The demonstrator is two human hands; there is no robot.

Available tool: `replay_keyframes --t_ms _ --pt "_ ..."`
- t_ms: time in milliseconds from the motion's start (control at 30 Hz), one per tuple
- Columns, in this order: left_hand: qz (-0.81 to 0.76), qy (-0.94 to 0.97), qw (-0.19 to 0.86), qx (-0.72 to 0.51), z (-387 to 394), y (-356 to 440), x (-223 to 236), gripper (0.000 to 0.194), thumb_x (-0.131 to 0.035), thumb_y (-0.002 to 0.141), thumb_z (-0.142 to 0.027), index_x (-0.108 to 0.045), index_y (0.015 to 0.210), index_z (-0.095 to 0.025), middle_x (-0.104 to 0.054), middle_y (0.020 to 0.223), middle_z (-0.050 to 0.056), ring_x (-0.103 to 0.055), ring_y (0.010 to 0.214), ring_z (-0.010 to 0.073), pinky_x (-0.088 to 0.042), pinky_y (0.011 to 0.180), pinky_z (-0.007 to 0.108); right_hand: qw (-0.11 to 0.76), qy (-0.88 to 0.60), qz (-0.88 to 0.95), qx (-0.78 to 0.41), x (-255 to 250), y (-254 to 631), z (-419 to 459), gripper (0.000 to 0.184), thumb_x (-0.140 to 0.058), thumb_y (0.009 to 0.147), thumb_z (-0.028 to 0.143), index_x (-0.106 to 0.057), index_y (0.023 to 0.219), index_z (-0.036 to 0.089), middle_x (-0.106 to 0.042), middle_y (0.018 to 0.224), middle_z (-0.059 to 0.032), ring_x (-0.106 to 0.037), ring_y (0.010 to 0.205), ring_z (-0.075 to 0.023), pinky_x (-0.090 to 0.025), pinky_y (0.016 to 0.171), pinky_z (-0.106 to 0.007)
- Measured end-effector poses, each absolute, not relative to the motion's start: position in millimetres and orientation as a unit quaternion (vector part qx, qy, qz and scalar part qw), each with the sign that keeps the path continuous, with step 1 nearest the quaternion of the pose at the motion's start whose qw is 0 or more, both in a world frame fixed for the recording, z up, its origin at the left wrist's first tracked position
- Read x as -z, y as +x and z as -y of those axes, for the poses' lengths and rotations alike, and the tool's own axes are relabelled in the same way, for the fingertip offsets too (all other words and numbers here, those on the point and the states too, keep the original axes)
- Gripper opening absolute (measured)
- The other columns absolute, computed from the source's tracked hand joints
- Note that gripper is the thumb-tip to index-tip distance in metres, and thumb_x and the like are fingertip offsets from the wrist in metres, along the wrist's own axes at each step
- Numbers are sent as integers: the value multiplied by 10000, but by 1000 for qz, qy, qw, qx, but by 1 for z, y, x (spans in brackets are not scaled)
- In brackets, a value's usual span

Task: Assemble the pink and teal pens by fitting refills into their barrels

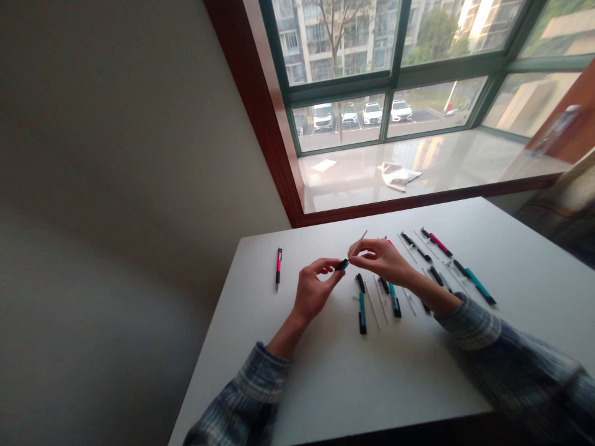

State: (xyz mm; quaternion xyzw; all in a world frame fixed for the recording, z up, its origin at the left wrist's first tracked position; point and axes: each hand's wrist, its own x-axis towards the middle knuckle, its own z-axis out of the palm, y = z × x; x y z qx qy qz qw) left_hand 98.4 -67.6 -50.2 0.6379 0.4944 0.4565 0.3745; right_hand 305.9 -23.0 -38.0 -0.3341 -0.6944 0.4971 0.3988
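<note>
On the table (232,378), pen (279,267) left — pen parts (362,305) right — window (396,75) behind

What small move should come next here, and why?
Probably ease the thin pen refill into the black-and-teal pen barrel: the right hand pinches the refill close to the barrel's upper end, while the left hand holds the barrel.

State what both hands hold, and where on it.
The left hand pinches a pen piece by its black part; the right hand holds a thin rod by its lower part.
</note>
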Motion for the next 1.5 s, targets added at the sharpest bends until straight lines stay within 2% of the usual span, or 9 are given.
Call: replay_keyframes --t_ms 100,200,333,667,933,1067,1233,1400,1500 --pt "-480 606 422 -473 67 99 50 228 -788 838 -355 -813 999 -195 -792 1004 87 -711 898 225 -563 856 381 382 -336 723 -468 40 308 21 344 -733 873 531 -763 975 204 -774 986 -75 -716 905 -236 -578 791 -364" --pt "-453 532 475 -535 65 98 50 248 -846 780 -344 -804 964 -184 -779 964 75 -699 865 208 -570 817 358 397 -434 753 -296 42 322 13 297 -695 919 507 -775 968 226 -778 949 -69 -697 833 -236 -544 769 -387" --pt "-388 461 498 -624 64 98 48 229 -884 740 -295 -788 926 -203 -765 997 54 -684 971 196 -552 886 332 319 -520 788 -81 50 343 0 185 -656 967 363 -781 927 233 -768 900 -69 -654 853 -268 -489 775 -408" --pt "-437 489 473 -588 70 105 38 218 -872 739 -283 -797 918 -184 -750 901 50 -661 835 174 -567 766 310 209 -563 799 -37 72 343 -10 241 -672 958 395 -801 982 192 -785 927 -111 -661 882 -295 -496 743 -401" --pt "-525 508 458 -506 67 101 45 306 -821 775 -340 -809 1034 -178 -787 966 84 -693 871 211 -567 788 338 222 -512 826 -82 72 336 -10 143 -652 915 170 -783 871 205 -775 881 -102 -659 891 -280 -491 792 -379" --pt "-545 494 482 -476 66 98 52 333 -801 792 -335 -800 1075 -160 -792 1003 98 -709 893 220 -557 793 331 326 -484 781 -225 68 335 -8 129 -658 934 314 -744 935 218 -763 916 -69 -673 839 -234 -516 781 -369" --pt "-534 539 482 -438 67 97 57 337 -793 797 -333 -807 1088 -164 -796 1040 113 -715 903 227 -547 802 331 431 -440 660 -431 64 333 -8 343 -684 907 476 -734 1122 213 -744 948 -62 -657 833 -199 -529 772 -357" --pt "-528 572 466 -420 69 96 58 310 -784 807 -352 -818 1064 -183 -804 1000 104 -712 863 222 -536 773 321 480 -400 523 -580 54 327 0 367 -846 760 456 -724 991 198 -734 918 -48 -671 863 -181 -534 870 -364" --pt "-522 578 465 -420 70 96 57 295 -787 807 -362 -820 1040 -185 -804 1006 105 -716 880 230 -540 791 331 477 -388 501 -608 48 324 5 382 -882 721 444 -714 953 192 -741 954 -60 -679 905 -185 -530 899 -361"
